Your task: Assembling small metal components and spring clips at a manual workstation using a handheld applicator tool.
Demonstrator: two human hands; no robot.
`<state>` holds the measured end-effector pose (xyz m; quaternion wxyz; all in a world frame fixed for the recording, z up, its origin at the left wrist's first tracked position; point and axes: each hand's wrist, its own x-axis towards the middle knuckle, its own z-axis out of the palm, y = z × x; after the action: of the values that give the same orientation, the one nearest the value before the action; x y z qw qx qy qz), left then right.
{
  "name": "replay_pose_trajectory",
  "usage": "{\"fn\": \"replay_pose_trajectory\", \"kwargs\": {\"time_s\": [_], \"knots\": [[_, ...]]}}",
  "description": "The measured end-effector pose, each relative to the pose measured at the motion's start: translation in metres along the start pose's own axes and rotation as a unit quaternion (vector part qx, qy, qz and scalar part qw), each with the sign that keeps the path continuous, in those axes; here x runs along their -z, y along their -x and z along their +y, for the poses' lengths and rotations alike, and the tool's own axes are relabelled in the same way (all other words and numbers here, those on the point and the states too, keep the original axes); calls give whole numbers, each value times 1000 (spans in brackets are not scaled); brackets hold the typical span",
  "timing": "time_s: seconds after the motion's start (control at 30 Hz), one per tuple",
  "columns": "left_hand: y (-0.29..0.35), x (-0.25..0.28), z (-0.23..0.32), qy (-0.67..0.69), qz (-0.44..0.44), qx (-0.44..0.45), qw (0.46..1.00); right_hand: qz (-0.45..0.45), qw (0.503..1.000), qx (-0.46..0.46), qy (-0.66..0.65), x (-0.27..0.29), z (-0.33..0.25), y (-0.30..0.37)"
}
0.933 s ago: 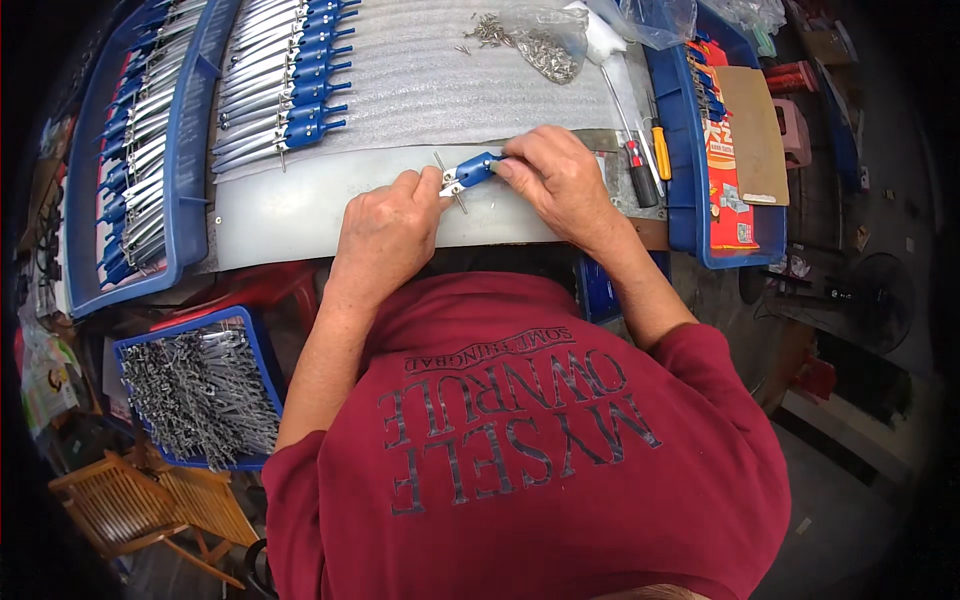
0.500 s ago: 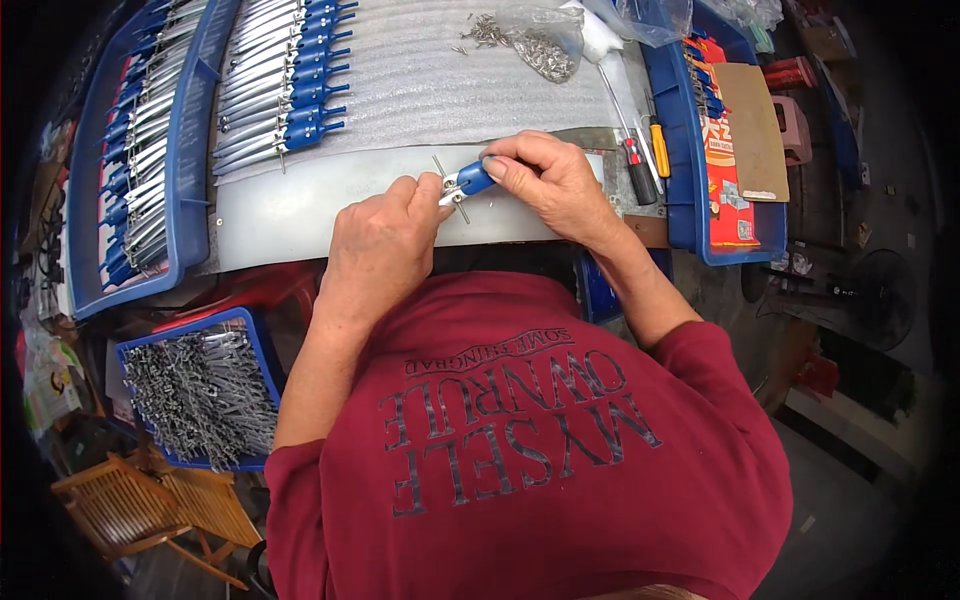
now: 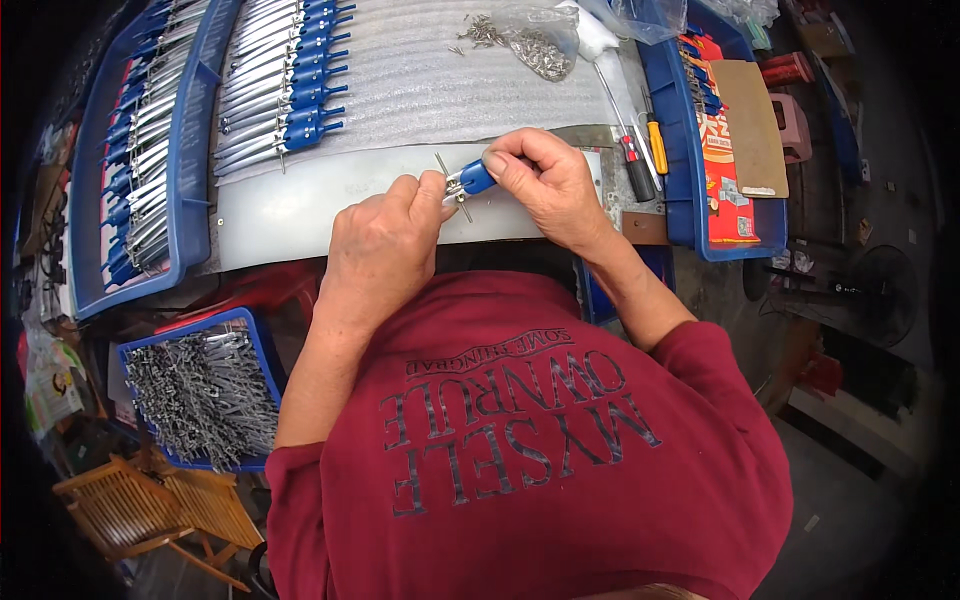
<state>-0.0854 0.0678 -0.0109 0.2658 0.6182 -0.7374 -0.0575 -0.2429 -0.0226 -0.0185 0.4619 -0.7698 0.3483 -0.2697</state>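
Over the front of the table, my left hand [image 3: 382, 238] is closed around the silvery end of a blue-ended metal part [image 3: 477, 178]. A thin metal pin stands crosswise through its middle. My right hand [image 3: 553, 190] pinches the blue end between thumb and fingers. Most of the silvery end is hidden inside my left hand. Beneath both hands lies a smooth pale plate [image 3: 285, 220]. Beyond my left hand, a row of similar blue-ended metal parts [image 3: 305, 92] lies side by side on a grey foam sheet [image 3: 410, 75].
A blue tray [image 3: 190, 165] of like parts is at left. Below it stands a blue bin [image 3: 255, 345] of metal pieces. Small pins [image 3: 540, 52] spill from a clear bag at the back. Screwdrivers [image 3: 638, 175] lie beside another blue tray [image 3: 683, 190] at right.
The part has turned slightly between my hands, and its silvery middle shows differently. Both hands keep their hold with hardly any shift.
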Motion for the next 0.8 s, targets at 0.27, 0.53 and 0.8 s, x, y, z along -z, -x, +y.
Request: {"fn": "replay_pose_trajectory", "kwargs": {"time_s": [0.27,0.53,0.8], "knots": [[2,-2,-6,30,2,0,1000,-70,993,-76,-61,6,-1,-1],[0,2,-2,18,-2,-11,1000,-48,999,-25,-7,4,-1,-1],[4,-2,-5,75,-16,15,997,-21,998,-67,1,3,0,2]]}}
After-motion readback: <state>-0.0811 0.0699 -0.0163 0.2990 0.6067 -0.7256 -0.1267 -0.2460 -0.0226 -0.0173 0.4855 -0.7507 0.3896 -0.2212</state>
